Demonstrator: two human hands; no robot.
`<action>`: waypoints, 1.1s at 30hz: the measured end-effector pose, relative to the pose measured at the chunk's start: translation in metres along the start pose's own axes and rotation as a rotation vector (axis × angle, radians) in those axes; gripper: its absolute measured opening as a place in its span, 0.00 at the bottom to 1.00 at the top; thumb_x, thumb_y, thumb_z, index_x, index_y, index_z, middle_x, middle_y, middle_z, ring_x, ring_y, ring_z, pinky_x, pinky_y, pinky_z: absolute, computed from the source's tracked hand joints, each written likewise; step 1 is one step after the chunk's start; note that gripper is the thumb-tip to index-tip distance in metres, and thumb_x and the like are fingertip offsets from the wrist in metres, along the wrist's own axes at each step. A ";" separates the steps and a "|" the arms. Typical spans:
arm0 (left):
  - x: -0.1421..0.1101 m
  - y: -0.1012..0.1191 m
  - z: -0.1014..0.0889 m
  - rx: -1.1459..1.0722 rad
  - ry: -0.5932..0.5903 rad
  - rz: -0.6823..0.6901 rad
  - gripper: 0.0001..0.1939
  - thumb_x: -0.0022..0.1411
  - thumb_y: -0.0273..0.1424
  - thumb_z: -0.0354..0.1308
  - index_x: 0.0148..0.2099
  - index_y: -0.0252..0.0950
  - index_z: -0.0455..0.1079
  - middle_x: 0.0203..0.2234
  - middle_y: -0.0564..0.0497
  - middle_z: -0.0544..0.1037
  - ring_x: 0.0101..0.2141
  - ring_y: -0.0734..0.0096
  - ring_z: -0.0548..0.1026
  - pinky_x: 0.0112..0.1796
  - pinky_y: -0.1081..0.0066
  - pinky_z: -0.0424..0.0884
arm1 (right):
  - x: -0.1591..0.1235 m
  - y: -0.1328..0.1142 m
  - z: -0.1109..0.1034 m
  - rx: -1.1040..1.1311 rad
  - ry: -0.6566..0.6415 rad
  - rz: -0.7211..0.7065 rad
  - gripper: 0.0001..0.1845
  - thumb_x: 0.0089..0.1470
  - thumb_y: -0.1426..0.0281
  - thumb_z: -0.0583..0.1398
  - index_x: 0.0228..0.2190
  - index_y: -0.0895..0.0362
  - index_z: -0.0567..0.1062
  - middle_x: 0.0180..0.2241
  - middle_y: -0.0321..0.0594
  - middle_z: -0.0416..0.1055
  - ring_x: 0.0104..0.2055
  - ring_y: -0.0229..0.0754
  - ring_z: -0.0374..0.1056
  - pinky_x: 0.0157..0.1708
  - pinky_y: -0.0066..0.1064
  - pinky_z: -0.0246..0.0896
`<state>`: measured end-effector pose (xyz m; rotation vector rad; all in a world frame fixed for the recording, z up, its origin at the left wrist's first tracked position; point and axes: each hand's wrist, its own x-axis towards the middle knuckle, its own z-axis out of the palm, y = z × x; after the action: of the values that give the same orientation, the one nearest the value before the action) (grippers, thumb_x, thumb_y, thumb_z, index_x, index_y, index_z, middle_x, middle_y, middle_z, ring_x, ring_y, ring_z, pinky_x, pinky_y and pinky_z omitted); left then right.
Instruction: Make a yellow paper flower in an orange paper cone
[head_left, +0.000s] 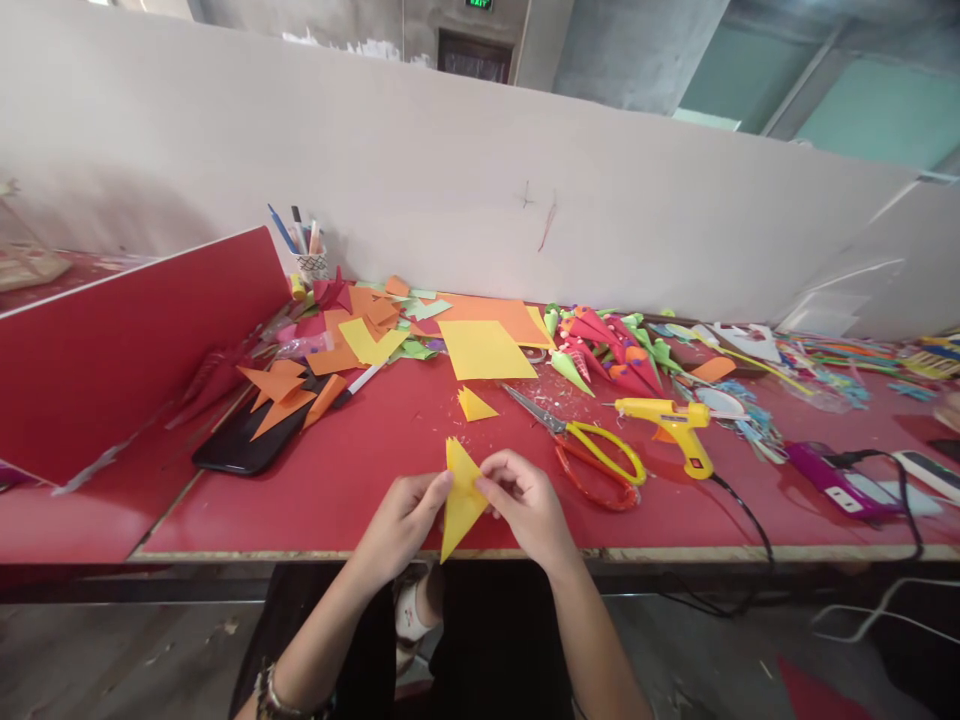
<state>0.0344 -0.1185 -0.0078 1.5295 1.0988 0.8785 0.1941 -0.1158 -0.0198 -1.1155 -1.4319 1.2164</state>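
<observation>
Between my two hands, at the front edge of the red table, is a folded piece of yellow paper (462, 500), pointed at its lower end. My left hand (407, 518) pinches its left edge with thumb and fingers. On the other side my right hand (525, 505) grips the right corner, fingers curled behind it. A smaller folded yellow paper piece (476, 404) lies just beyond. Farther back is a flat yellow sheet (487, 350) next to orange paper (502, 318). Scissors (581, 440) with yellow and red handles rest to the right, blades partly apart.
A yellow glue gun (667, 420) with a black cord lies right of the scissors, a purple power strip (840, 482) beyond it. Red and green paper cones (600, 345) are piled at the back. On the left are a black phone (247, 440), orange scraps (281, 393) and a red panel (142, 350).
</observation>
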 end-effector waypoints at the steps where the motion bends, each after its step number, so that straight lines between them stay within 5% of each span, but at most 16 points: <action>1: 0.000 0.000 0.001 -0.002 -0.004 -0.001 0.23 0.59 0.44 0.43 0.23 0.31 0.65 0.16 0.54 0.63 0.20 0.76 0.60 0.22 0.77 0.57 | 0.000 0.000 0.000 -0.007 0.002 -0.002 0.08 0.50 0.65 0.57 0.29 0.56 0.66 0.19 0.30 0.63 0.21 0.31 0.59 0.22 0.22 0.56; 8: 0.004 -0.001 0.002 -0.006 -0.048 -0.029 0.18 0.55 0.42 0.50 0.25 0.31 0.65 0.16 0.57 0.59 0.20 0.80 0.55 0.21 0.79 0.52 | -0.001 -0.001 -0.001 -0.084 -0.016 -0.090 0.06 0.52 0.66 0.56 0.30 0.55 0.68 0.21 0.31 0.64 0.23 0.32 0.61 0.23 0.22 0.57; 17: 0.005 -0.001 -0.002 -0.198 0.075 -0.187 0.22 0.55 0.46 0.48 0.24 0.31 0.66 0.15 0.55 0.66 0.17 0.79 0.60 0.19 0.79 0.55 | -0.004 -0.009 -0.003 -0.192 -0.133 -0.343 0.14 0.50 0.77 0.51 0.38 0.53 0.71 0.36 0.39 0.67 0.41 0.38 0.64 0.42 0.31 0.60; 27: 0.000 0.001 -0.007 0.108 -0.064 0.021 0.24 0.61 0.39 0.40 0.27 0.32 0.72 0.16 0.54 0.65 0.21 0.76 0.62 0.27 0.76 0.59 | 0.000 -0.001 -0.001 -0.146 0.036 -0.234 0.07 0.51 0.68 0.56 0.25 0.57 0.72 0.28 0.39 0.69 0.32 0.38 0.66 0.32 0.29 0.62; 33: -0.003 0.003 -0.005 0.159 -0.158 0.099 0.19 0.62 0.35 0.42 0.30 0.33 0.71 0.22 0.53 0.69 0.24 0.76 0.64 0.28 0.77 0.60 | 0.001 -0.001 -0.002 -0.144 0.089 -0.118 0.08 0.51 0.66 0.56 0.27 0.57 0.72 0.26 0.38 0.70 0.29 0.38 0.65 0.28 0.27 0.61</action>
<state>0.0296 -0.1204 -0.0037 1.7659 1.0044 0.7368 0.1957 -0.1151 -0.0184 -1.1504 -1.5135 0.9830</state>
